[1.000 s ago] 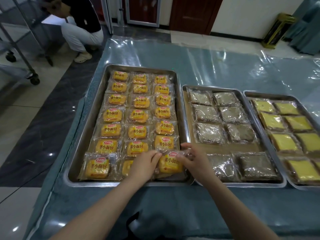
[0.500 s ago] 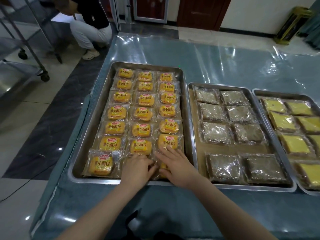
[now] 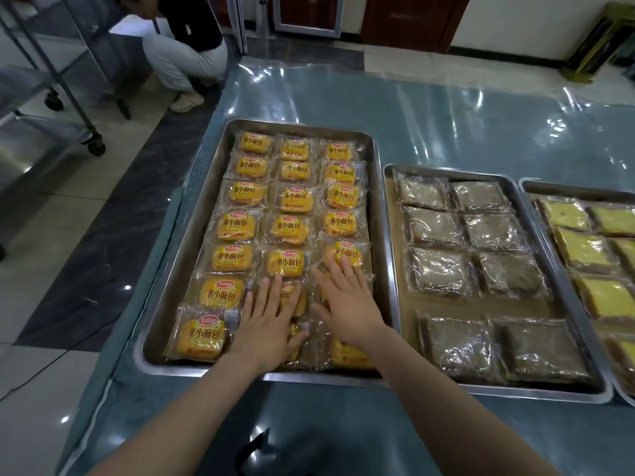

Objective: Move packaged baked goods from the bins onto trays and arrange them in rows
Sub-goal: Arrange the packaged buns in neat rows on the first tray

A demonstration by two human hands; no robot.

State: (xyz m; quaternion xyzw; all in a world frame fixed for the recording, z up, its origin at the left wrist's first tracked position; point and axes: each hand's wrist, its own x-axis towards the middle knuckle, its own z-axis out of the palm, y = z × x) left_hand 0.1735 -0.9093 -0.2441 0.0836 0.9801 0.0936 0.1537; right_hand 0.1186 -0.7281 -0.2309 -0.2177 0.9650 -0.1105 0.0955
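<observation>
While the tray [image 3: 299, 126] held three rows of bun packs [image 3: 237, 228], the left hand [image 3: 266, 324] and right hand [image 3: 347, 304] pressed flat, fingers [image 3: 345, 269] spread, on the nearest packs, gripping nothing. These looked light, soft, slippery; an edge seam seemed the safest hold.

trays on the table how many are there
3. The left tray holds orange bun packets, the middle tray holds brown packs, and the right tray, with yellow cake packs, is cut off by the frame edge, so more may be hidden.
</observation>
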